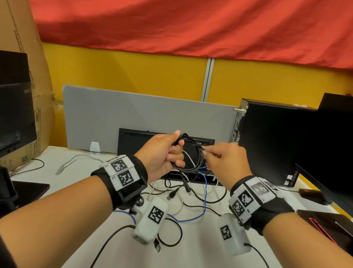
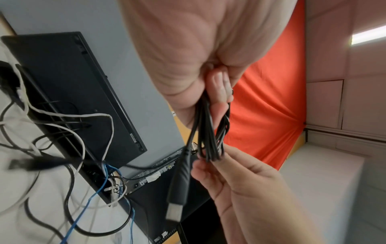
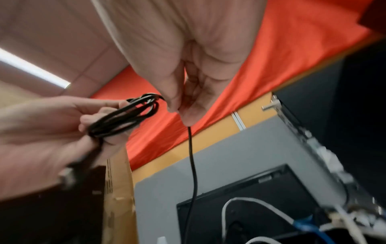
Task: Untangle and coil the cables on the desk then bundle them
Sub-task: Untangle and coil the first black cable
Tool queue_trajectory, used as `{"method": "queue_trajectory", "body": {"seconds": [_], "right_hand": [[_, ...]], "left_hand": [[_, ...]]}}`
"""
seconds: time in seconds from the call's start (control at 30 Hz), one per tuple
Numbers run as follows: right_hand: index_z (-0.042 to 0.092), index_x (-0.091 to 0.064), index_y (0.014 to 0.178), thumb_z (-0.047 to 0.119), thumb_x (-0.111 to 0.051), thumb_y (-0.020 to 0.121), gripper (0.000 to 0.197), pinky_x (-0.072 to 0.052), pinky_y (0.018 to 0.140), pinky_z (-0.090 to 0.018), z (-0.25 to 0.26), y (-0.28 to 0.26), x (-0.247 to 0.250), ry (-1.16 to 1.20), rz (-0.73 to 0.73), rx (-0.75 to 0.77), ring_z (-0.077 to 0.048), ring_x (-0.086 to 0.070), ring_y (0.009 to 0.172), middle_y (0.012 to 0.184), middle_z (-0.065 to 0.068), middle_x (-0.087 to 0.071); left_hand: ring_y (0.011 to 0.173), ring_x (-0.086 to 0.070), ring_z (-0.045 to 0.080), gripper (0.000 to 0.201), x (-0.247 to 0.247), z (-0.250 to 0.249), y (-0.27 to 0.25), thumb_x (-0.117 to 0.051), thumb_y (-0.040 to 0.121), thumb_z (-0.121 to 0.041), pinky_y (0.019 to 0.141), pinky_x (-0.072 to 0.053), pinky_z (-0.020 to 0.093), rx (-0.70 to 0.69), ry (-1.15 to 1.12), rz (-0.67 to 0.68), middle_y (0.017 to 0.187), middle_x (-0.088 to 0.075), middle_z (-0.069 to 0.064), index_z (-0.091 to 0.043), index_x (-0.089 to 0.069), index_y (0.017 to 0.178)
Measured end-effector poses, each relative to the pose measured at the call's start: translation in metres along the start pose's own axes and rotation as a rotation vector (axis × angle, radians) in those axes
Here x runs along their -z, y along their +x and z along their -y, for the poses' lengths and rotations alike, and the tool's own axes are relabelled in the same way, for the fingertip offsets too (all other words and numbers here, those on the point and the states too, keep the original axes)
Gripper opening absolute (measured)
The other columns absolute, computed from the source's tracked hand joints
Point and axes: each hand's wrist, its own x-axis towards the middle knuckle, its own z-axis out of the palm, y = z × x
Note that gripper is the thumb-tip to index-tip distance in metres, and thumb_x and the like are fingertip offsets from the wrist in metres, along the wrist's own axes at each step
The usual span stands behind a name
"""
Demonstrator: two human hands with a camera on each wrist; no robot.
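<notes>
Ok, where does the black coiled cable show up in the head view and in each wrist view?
Head: the black coiled cable sits centre, gripped by the left hand, pinched by the right hand.
Left wrist: the loops hang at centre, below the left hand's fingers.
Right wrist: centre-left, in the left hand.
Shared landmark: the red cloth behind.

Left hand (image 1: 162, 155): bare forearm; black wrist strap carrying white plates with black square-pattern markers; white camera pod (image 1: 151, 219) below, marker on top, black lead trailing.
Right hand (image 1: 224, 163): same black strap, marker plates, white pod (image 1: 234, 237), black lead.
</notes>
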Motion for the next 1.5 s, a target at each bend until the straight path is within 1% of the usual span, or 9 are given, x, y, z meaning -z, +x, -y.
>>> {"method": "queue_trajectory", "body": {"seconds": [0.2, 0.3, 0.53, 0.73, 0.9, 1.07, 1.17, 1.3, 1.5], "right_hand": [[-0.007, -0.073, 0.088, -0.003, -0.062, 0.087, 0.011, -0.059, 0.060, -0.027, 0.024, -0.010, -0.002, 0.940, 0.016, -0.531, -0.023, -0.069, 0.065, 0.076, -0.017, -0.070], [-0.008, -0.065, 0.091, 0.002, -0.052, 0.095, 0.017, -0.060, 0.063, -0.033, 0.034, -0.011, 0.003, 1.235, 0.124, -0.624, -0.031, -0.067, 0.072, 0.079, -0.021, -0.066], [-0.019, -0.062, 0.099, -0.006, -0.057, 0.090, 0.016, -0.055, 0.087, -0.037, 0.037, -0.016, 0.000, 0.977, 0.091, -0.547, -0.026, -0.058, 0.076, 0.083, -0.021, -0.058], [-0.004, -0.066, 0.089, -0.014, -0.058, 0.086, 0.013, -0.056, 0.053, -0.023, 0.042, -0.017, 0.005, 1.075, 0.063, -0.573, -0.019, -0.067, 0.060, 0.076, -0.016, -0.070], [0.007, -0.064, 0.107, -0.007, -0.054, 0.091, 0.024, -0.054, 0.072, -0.032, 0.040, -0.014, 0.006, 1.116, 0.177, -0.596, -0.016, -0.063, 0.066, 0.072, -0.006, -0.069], [0.007, -0.056, 0.112, 0.001, -0.041, 0.097, 0.022, -0.046, 0.061, -0.025, 0.043, -0.012, 0.011, 1.338, 0.310, -0.609, -0.012, -0.054, 0.065, 0.066, -0.002, -0.061], [0.001, -0.062, 0.103, -0.003, -0.049, 0.093, 0.017, -0.052, 0.058, -0.022, 0.049, -0.013, 0.009, 1.205, 0.353, -0.499, -0.012, -0.062, 0.057, 0.070, -0.006, -0.064], [0.004, -0.053, 0.121, -0.012, -0.057, 0.086, 0.039, -0.058, 0.081, -0.037, 0.045, -0.010, 0.003, 0.741, 0.216, -0.391, -0.024, -0.068, 0.084, 0.093, -0.014, -0.066], [0.012, -0.069, 0.089, 0.010, -0.069, 0.077, 0.012, -0.061, 0.070, -0.040, 0.039, -0.006, 0.006, 0.189, 0.045, -0.280, -0.021, -0.072, 0.069, 0.073, -0.007, -0.073]], "left_hand": [[0.045, -0.021, 0.008, 0.032, -0.005, 0.009, 0.001, -0.032, 0.106, -0.026, 0.051, -0.032, 0.024, -0.077, -0.060, -0.036, 0.055, -0.027, -0.003, -0.011, -0.045, 0.081], [0.045, -0.023, 0.008, 0.031, -0.007, 0.010, 0.000, -0.031, 0.107, -0.025, 0.050, -0.034, 0.024, -0.126, -0.032, -0.076, 0.058, -0.026, -0.002, -0.010, -0.044, 0.082], [0.050, -0.023, 0.010, 0.032, -0.008, 0.011, 0.000, -0.029, 0.107, -0.026, 0.058, -0.035, 0.028, -0.121, 0.006, -0.082, 0.062, -0.025, 0.000, -0.011, -0.044, 0.083], [0.051, -0.028, 0.011, 0.031, 0.002, 0.012, 0.003, -0.036, 0.104, -0.036, 0.065, -0.042, 0.029, -0.119, 0.078, -0.022, 0.060, -0.024, -0.003, -0.012, -0.046, 0.086], [0.053, -0.034, 0.013, 0.029, 0.009, 0.012, 0.004, -0.033, 0.106, -0.028, 0.071, -0.044, 0.033, -0.105, 0.113, 0.001, 0.059, -0.028, 0.000, -0.007, -0.049, 0.094], [0.057, -0.037, 0.016, 0.029, 0.010, 0.010, 0.001, -0.031, 0.106, -0.024, 0.068, -0.046, 0.030, -0.080, 0.127, 0.029, 0.060, -0.029, 0.001, -0.008, -0.049, 0.089], [0.057, -0.036, 0.016, 0.029, 0.007, 0.011, 0.001, -0.031, 0.106, -0.022, 0.065, -0.045, 0.027, -0.097, 0.137, 0.024, 0.061, -0.029, 0.003, -0.007, -0.049, 0.088], [0.054, -0.034, 0.015, 0.029, 0.004, 0.012, 0.002, -0.031, 0.106, -0.021, 0.065, -0.047, 0.031, -0.150, 0.101, -0.033, 0.060, -0.028, 0.002, -0.008, -0.048, 0.087], [0.053, -0.034, 0.014, 0.029, 0.001, 0.012, 0.005, -0.031, 0.106, -0.021, 0.072, -0.042, 0.034, -0.190, 0.129, -0.095, 0.059, -0.029, 0.002, -0.008, -0.047, 0.086]]}}
